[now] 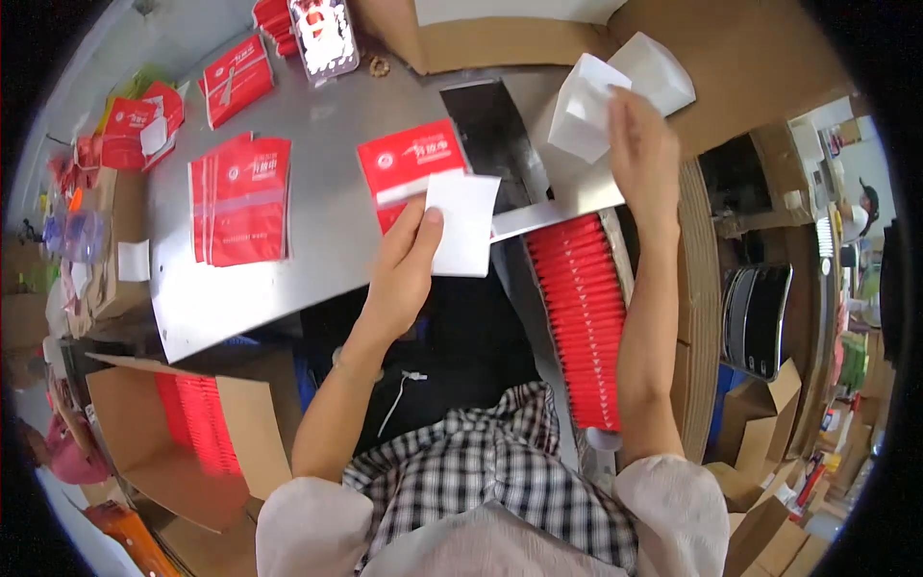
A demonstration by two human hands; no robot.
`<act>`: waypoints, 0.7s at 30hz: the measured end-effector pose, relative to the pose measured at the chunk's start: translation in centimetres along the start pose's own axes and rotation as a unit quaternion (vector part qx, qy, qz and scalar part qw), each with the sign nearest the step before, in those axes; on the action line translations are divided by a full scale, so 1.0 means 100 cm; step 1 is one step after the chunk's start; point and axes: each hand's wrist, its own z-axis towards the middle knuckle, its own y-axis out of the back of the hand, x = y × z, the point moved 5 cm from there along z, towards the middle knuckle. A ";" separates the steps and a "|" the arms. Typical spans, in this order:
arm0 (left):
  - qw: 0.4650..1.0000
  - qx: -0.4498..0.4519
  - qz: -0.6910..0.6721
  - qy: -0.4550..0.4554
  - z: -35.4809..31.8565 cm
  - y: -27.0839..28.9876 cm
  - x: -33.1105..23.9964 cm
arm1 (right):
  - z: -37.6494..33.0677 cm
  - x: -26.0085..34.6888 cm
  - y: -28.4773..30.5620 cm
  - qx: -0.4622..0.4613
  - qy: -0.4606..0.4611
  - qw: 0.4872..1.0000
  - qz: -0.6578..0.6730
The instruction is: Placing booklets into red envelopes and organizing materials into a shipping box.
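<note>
My left hand (pixel 402 274) is closed on a flat white paper packet (pixel 466 231), thumb on top. Partly beneath that packet lies a red printed plastic bag (pixel 409 159) with a white band. My right hand (pixel 644 149) reaches to the far right, fingers pinched at the upper edge of a stack of folded white paper (pixel 582 111); the fingertips are slightly smeared. Behind it leans a second white stack (pixel 659 72). To the left, several overlapping red bags (pixel 245 202) lie fanned on the metal table (pixel 322 221).
A long box of tightly packed red packets (pixel 577 317) stands beside my right forearm. An open carton (pixel 250 433) with red packets sits at lower left. Past the bags are a phone (pixel 324 38), a bead bracelet (pixel 380 66) and a dark tray (pixel 495 135). Cardboard walls (pixel 740 72) border the right.
</note>
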 end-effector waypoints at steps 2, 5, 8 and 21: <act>0.996 -0.004 -0.071 0.051 -0.002 0.000 0.002 | -0.018 0.049 0.029 -0.011 -0.089 0.976 0.198; 0.969 0.097 -0.217 0.064 0.000 -0.019 -0.014 | -0.042 0.109 0.036 0.180 0.058 0.936 0.296; 0.994 0.068 -0.083 -0.011 -0.009 -0.014 -0.019 | -0.045 0.108 -0.025 0.190 0.089 0.963 0.170; 0.778 0.090 0.611 -0.115 0.029 0.030 -0.044 | -0.021 0.056 -0.142 0.145 -0.216 0.874 0.410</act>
